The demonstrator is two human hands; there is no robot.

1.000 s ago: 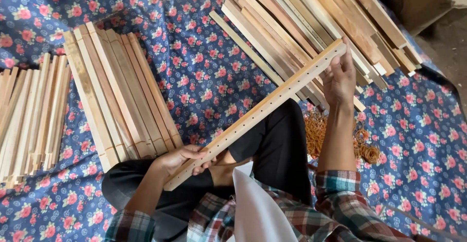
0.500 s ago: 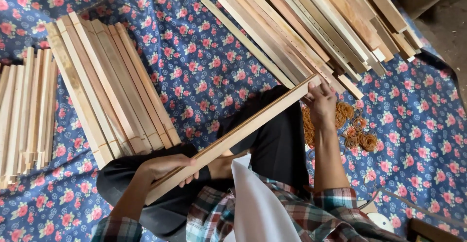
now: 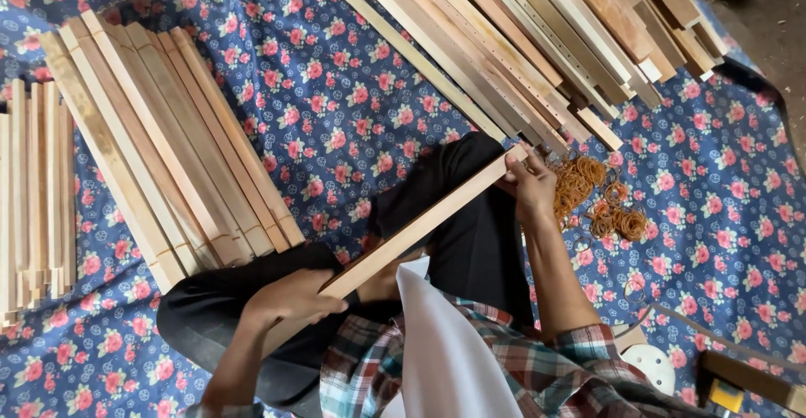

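We held wooden slat (image 3: 420, 229) over lap: left hand (image 3: 294, 296) clamped near end, right hand (image 3: 531, 185) clamped far end; rubber bands (image 3: 600, 200) beside right hand on floral cloth (image 3: 336, 99)

Floor cover: blue cloth (image 3: 353, 91) with pink and red flowers, filling most of the frame
Bare floor: dull brown ground (image 3: 777, 15), upper right corner
Light: soft, even daylight, faint shadows
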